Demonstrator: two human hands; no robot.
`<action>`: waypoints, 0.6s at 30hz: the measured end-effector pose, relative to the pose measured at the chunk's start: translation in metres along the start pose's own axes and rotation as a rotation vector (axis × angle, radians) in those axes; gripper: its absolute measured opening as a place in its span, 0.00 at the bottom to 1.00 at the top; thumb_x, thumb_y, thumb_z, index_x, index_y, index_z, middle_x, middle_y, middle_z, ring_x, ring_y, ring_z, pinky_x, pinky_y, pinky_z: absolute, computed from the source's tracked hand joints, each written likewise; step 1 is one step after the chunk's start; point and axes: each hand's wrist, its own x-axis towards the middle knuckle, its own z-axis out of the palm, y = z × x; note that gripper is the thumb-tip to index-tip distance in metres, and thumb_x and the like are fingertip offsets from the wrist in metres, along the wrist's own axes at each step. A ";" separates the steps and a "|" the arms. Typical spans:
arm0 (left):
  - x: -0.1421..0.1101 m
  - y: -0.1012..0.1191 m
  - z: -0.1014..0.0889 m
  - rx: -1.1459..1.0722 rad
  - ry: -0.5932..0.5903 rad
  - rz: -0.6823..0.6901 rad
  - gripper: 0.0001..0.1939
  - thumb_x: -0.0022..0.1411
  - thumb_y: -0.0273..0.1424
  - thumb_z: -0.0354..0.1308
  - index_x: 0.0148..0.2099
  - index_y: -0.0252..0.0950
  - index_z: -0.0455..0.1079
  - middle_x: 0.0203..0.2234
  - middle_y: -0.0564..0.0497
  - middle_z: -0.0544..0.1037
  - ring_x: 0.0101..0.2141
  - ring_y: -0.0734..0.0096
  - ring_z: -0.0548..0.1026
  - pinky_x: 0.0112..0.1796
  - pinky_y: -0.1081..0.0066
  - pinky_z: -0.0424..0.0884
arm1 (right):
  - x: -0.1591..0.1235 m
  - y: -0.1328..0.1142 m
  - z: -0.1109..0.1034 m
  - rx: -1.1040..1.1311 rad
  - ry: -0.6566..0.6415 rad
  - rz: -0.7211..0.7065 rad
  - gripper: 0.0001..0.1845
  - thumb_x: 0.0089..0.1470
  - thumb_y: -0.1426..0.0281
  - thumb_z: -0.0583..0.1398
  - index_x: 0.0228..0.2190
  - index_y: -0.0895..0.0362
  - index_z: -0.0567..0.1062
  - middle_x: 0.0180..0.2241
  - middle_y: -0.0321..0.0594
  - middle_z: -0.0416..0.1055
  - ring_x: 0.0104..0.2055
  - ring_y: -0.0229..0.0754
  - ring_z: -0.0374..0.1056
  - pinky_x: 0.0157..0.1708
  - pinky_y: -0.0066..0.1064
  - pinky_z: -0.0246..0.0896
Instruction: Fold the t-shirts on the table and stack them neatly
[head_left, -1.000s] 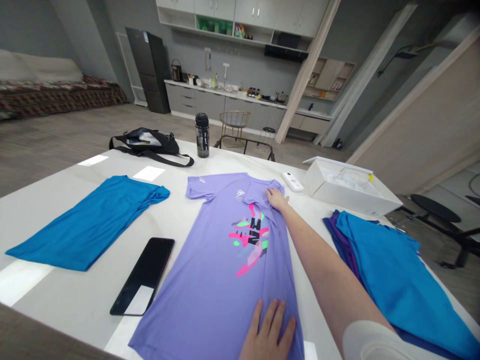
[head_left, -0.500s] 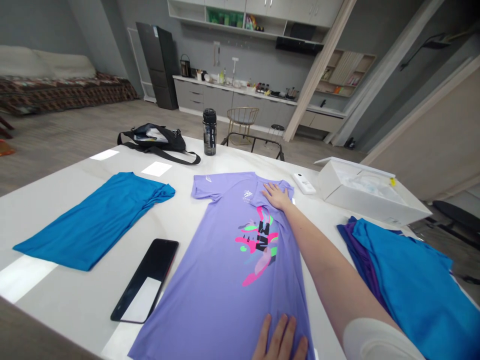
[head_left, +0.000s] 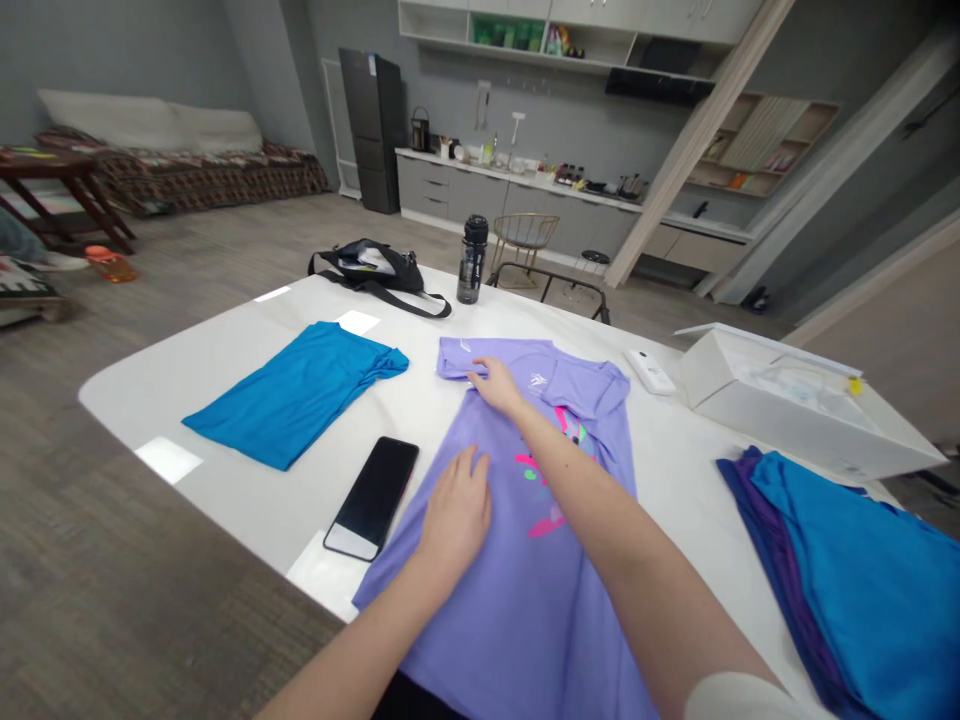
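A lavender T-shirt [head_left: 517, 600] with a colourful print lies spread on the white table, its right side folded inward over part of the print. My right hand [head_left: 496, 385] reaches across it to the left sleeve's lower edge, thumb and forefinger apart on the cloth. Nearer to me, my left hand [head_left: 457, 505] rests on the shirt's left side with fingers stretched forward. Close by on the left is a black smartphone [head_left: 379, 485]. A folded blue shirt [head_left: 300, 390] lies farther left. On the right sits a pile of blue and purple shirts [head_left: 862, 570].
An open white box [head_left: 795, 420] stands at the right, beside a small white device [head_left: 650, 372]. Toward the far edge are a black waist bag [head_left: 379, 270] and a dark water bottle [head_left: 472, 262]. A chair frame [head_left: 551, 285] stands behind the table [head_left: 247, 345].
My right hand has moved from the right shoulder to the left sleeve. My left hand has gone from the lower right to the left side. The shirt's right side is folded in; the view has shifted left.
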 end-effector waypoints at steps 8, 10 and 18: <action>-0.036 -0.023 0.005 0.100 -0.059 -0.069 0.24 0.66 0.15 0.41 0.61 0.27 0.66 0.61 0.32 0.69 0.61 0.51 0.69 0.58 0.55 0.68 | 0.032 -0.060 0.070 -0.143 -0.037 0.187 0.35 0.58 0.54 0.63 0.59 0.63 0.67 0.59 0.57 0.67 0.63 0.56 0.62 0.62 0.43 0.55; -0.037 -0.024 0.005 0.103 -0.047 -0.097 0.24 0.67 0.16 0.40 0.61 0.26 0.66 0.62 0.31 0.67 0.62 0.49 0.67 0.59 0.54 0.67 | 0.036 -0.064 0.077 -0.248 0.002 0.262 0.38 0.58 0.52 0.62 0.58 0.67 0.68 0.59 0.62 0.66 0.62 0.61 0.61 0.62 0.48 0.54; -0.030 -0.027 0.004 0.190 -0.065 -0.206 0.23 0.69 0.18 0.43 0.64 0.24 0.64 0.64 0.29 0.64 0.64 0.49 0.65 0.61 0.57 0.64 | 0.050 -0.072 0.084 -0.385 0.059 0.338 0.21 0.66 0.62 0.54 0.51 0.62 0.75 0.56 0.60 0.68 0.60 0.62 0.60 0.58 0.55 0.55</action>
